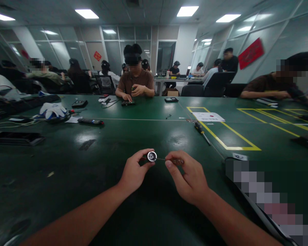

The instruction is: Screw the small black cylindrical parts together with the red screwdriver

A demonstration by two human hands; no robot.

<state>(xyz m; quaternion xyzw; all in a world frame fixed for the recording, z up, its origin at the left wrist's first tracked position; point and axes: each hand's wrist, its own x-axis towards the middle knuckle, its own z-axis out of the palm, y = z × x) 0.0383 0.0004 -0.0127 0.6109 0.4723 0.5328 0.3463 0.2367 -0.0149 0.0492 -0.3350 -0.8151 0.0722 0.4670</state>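
My left hand point(135, 171) pinches a small round part point(152, 156) between thumb and fingers. The part has a bright silver rim, and its dark recessed face with small details is turned toward me; it looks like a round connector. In my right hand point(188, 174) is a small screwdriver point(180, 161), its handle partly covered by my fingers. The thin shaft points left and its end meets the rim's right side; whether it sits in a screw cannot be made out. Both hands are above the green table point(113, 208).
A yellow-and-black screwdriver point(199, 128) lies ahead, near a white sheet point(208, 117) and yellow tape outlines point(242, 148). Left are a dark pen-like tool point(91, 122), white-blue gloves point(52, 111) and a black tray point(16, 138). A dark-edged device point(248, 201) lies close right. A co-worker point(136, 80) sits opposite.
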